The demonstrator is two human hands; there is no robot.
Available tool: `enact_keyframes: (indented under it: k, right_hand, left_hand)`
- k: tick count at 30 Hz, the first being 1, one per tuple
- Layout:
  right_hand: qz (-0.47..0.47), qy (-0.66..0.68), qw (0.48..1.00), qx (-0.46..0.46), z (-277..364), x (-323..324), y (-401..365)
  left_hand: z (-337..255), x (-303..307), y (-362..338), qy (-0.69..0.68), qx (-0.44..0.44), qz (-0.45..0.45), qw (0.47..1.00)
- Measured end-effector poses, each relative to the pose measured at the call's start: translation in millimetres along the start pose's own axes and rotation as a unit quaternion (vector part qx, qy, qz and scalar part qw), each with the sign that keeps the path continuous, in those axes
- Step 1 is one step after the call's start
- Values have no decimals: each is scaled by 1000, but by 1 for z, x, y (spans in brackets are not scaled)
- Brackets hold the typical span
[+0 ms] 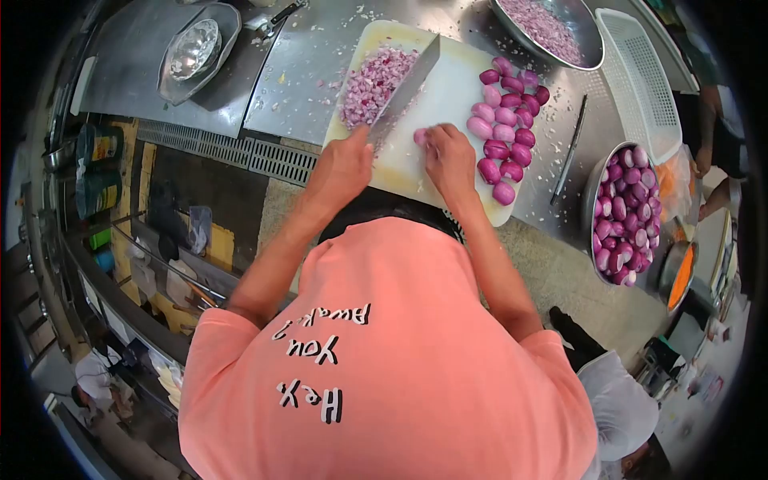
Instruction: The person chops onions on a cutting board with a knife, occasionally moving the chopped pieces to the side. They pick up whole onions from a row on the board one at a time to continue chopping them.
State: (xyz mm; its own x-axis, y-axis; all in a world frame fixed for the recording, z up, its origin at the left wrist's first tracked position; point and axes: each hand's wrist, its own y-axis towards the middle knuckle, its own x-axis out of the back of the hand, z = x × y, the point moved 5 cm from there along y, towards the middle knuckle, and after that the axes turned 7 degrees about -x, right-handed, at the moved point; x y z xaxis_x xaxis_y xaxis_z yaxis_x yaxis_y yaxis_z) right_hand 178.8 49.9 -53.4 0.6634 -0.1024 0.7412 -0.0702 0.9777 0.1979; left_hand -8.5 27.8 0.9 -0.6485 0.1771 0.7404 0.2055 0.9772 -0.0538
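My left hand [342, 166] is closed around the handle of a broad-bladed knife [410, 84]. The blade stands slanted beside a heap of chopped red onion [378, 84] on the white cutting board [456, 80]. My right hand [448, 156] is on the board to the right of the knife, its bent fingers gripping a small purple onion [421, 137] at their tips. Several peeled red onions [505, 132] lie in rows along the board's right side, close to my right hand.
A steel bowl of chopped onion [544, 32] stands at the back, beside a white perforated basket [640, 88]. On the right are a bowl of whole onions [628, 216] and a thin dark rod [570, 148]. Metal bowls [194, 50] sit back left. People stand at the right edge.
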Motion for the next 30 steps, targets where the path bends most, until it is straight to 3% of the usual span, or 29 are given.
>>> enact_keyframes:
  k: [4,7,12,23,25,30]
  right_hand:
    - [16,2,1000,12,7,-8,18]
    - [57,-28,998,24,6,-10,26]
    - [86,-39,995,32,7,-12,27]
    - [70,-30,996,37,1,-13,23]
    - [63,-20,997,37,2,-10,24]
    - [50,-16,998,36,-1,-13,22]
  left_hand:
    - [5,-34,20,-2,-40,-20,999]
    - [-2,-25,17,-21,-48,-49,997]
    - [1,-38,18,1,-25,-11,1000]
    - [-12,-36,24,-34,-27,-9,999]
    - [-17,-23,14,-40,7,19,999]
    - [-6,-43,22,-33,-17,5,999]
